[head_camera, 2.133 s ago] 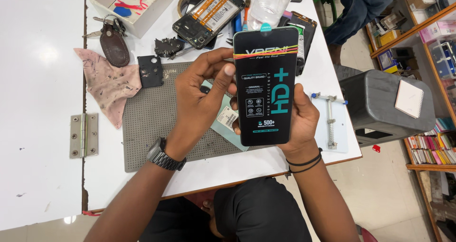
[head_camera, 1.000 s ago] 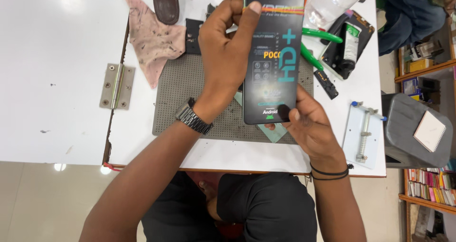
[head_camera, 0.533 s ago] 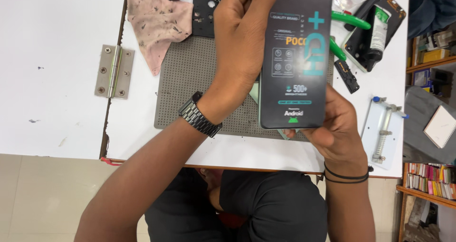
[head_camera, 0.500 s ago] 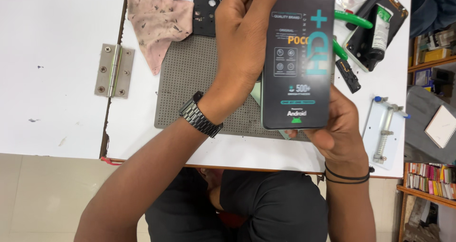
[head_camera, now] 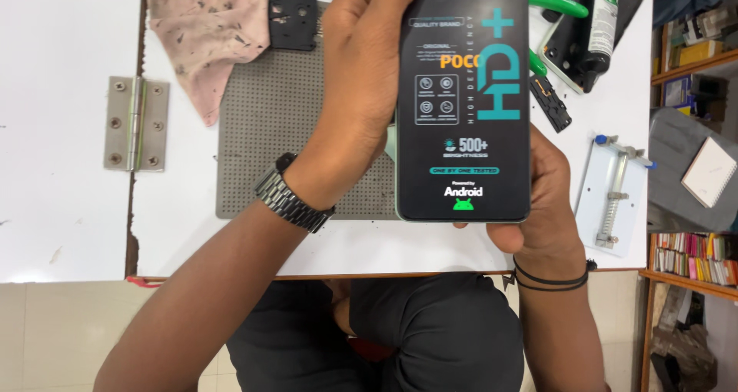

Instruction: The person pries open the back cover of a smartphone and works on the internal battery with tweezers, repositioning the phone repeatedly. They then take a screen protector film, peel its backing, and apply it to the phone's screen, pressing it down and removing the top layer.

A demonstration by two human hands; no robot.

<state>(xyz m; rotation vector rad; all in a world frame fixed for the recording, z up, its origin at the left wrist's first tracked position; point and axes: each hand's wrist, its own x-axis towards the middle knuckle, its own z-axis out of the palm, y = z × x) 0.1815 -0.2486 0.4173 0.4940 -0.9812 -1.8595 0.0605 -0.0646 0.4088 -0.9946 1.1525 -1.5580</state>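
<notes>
A: Phone (head_camera: 465, 100) came up closer to cam vs earlier, filled more of frame; mat (head_camera: 284, 123) slid down-view.
B: Hands?
A: Left hand (head_camera: 369, 77) gripped its left edge, right hand (head_camera: 550, 207) cupped bottom corner. Held above mat.
B: Tip?
A: Prob. best gripping edges only, off the face.
B: Room?
A: Table (head_camera: 177, 230) edge near; cloth (head_camera: 207, 31), hinge (head_camera: 137, 123) apart, left side open.

A phone repair workshop: perforated work mat (head_camera: 269, 131), clamp jig (head_camera: 615, 196), opened phones (head_camera: 588, 23)
</notes>
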